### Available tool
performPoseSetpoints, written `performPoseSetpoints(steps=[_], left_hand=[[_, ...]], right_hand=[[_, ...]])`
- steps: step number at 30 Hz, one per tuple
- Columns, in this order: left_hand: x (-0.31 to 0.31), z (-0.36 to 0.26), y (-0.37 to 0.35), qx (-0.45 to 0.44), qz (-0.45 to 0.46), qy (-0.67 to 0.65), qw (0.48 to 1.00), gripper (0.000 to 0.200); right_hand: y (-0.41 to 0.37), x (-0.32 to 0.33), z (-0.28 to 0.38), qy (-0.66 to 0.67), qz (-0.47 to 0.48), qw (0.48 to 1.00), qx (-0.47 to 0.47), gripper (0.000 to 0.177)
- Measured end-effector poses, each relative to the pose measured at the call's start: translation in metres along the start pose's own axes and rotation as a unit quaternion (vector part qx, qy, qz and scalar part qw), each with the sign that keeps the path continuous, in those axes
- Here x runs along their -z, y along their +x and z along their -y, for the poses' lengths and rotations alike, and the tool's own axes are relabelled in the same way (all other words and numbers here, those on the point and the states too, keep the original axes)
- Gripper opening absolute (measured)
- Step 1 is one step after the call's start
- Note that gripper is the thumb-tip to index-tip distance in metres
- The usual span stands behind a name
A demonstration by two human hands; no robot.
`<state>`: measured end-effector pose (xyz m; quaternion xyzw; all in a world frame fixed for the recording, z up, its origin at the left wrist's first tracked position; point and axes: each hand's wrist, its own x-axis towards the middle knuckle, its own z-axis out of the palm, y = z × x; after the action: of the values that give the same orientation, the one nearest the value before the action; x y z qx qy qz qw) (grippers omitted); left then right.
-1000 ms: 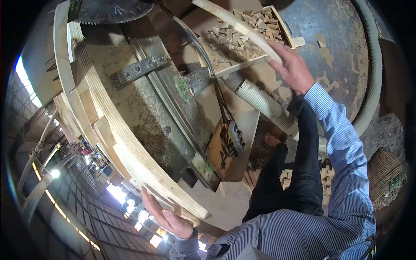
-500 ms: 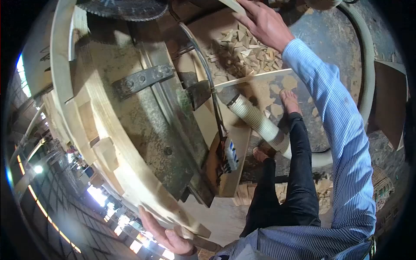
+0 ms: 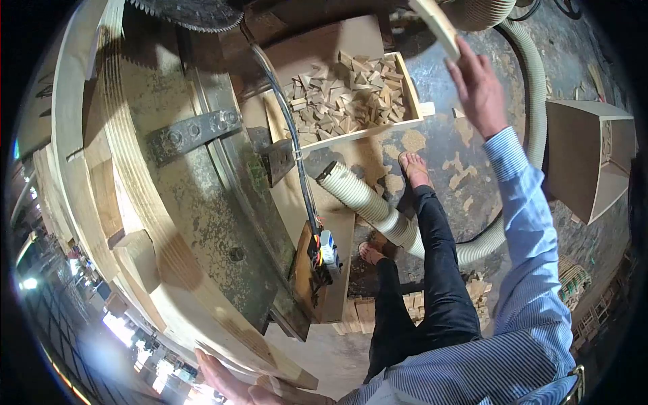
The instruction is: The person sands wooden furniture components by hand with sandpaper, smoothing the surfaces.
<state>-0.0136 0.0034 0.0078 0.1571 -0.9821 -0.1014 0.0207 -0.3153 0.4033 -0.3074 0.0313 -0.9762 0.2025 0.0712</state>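
Observation:
My right hand (image 3: 480, 88) is raised at the upper right, its fingers closed around a narrow, pale wooden strip (image 3: 440, 28) that runs out of the top of the view. At the lower left, my left hand (image 3: 226, 385) lies by the near end of a long curved wooden piece (image 3: 172, 236), fingers stretched and thumb apart; part of it is cut off by the frame edge. Several curved pieces lie side by side along the left of the saw table (image 3: 209, 196). A toothed circular saw blade (image 3: 192, 15) shows at the top.
A shallow wooden box (image 3: 410, 88) holds many triangular offcuts (image 3: 347, 94). A ribbed hose (image 3: 364, 202) curves across the floor past my feet. Dark cable (image 3: 287, 115) hangs beside the table, near a wired switch (image 3: 328, 248). An open-sided box (image 3: 574, 155) stands at the right.
My right hand has swung right with the wooden strip. The view has shifted, bringing more of the offcut box and the right-hand box into sight. My left hand stays by the curved wood.

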Motion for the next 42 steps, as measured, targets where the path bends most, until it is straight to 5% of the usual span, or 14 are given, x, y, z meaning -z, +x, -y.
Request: performPoseSetpoints(steps=[4, 8, 10, 12, 14, 19, 22, 28, 34, 37, 39, 42], left_hand=[[0.004, -0.001, 0.002, -0.019, 0.018, 0.022, 0.999, 0.074], [0.001, -0.006, 0.008, -0.027, 0.011, 0.014, 0.999, 0.073], [0.000, -0.006, 0.009, -0.023, 0.004, 0.011, 1.000, 0.073], [0.000, 0.001, 0.008, -0.033, 0.012, -0.009, 0.999, 0.074], [0.000, 0.005, 0.001, -0.022, 0.011, 0.002, 1.000, 0.073], [-0.001, 0.005, 0.000, -0.015, 0.014, 0.013, 1.000, 0.069], [-0.004, 0.011, 0.000, -0.087, -0.021, -0.022, 0.996, 0.065], [0.001, 0.008, 0.000, -0.059, -0.001, 0.019, 0.998, 0.066], [0.000, 0.000, 0.002, -0.036, -0.013, -0.007, 0.999, 0.070], [0.004, -0.001, -0.003, -0.038, -0.012, -0.006, 0.999, 0.070], [0.010, 0.000, -0.016, 0.074, 0.023, 0.038, 0.996, 0.088], [0.004, 0.001, -0.019, 0.064, -0.020, 0.018, 0.998, 0.084]], right_hand=[[0.040, 0.020, -0.018, -0.051, -0.016, 0.998, 0.031, 0.054], [0.059, 0.027, -0.027, -0.054, -0.048, 0.985, 0.159, 0.052], [0.045, 0.042, -0.025, -0.060, 0.050, 0.989, 0.125, 0.054], [0.025, 0.058, -0.026, -0.033, 0.045, 0.983, 0.174, 0.054], [0.009, 0.065, -0.035, -0.042, 0.134, 0.979, 0.148, 0.054], [0.020, 0.058, -0.031, -0.014, 0.055, 0.993, 0.104, 0.053], [0.043, 0.047, -0.042, 0.022, 0.021, 0.993, 0.118, 0.052], [0.075, 0.071, -0.062, 0.133, 0.223, 0.964, -0.063, 0.059], [0.065, 0.084, -0.072, 0.074, 0.199, 0.969, 0.126, 0.060], [0.075, 0.069, -0.065, 0.100, 0.185, 0.971, 0.113, 0.060], [0.085, 0.054, -0.060, 0.059, 0.134, 0.976, 0.160, 0.061], [0.093, 0.040, -0.038, 0.057, 0.173, 0.974, 0.134, 0.057]])
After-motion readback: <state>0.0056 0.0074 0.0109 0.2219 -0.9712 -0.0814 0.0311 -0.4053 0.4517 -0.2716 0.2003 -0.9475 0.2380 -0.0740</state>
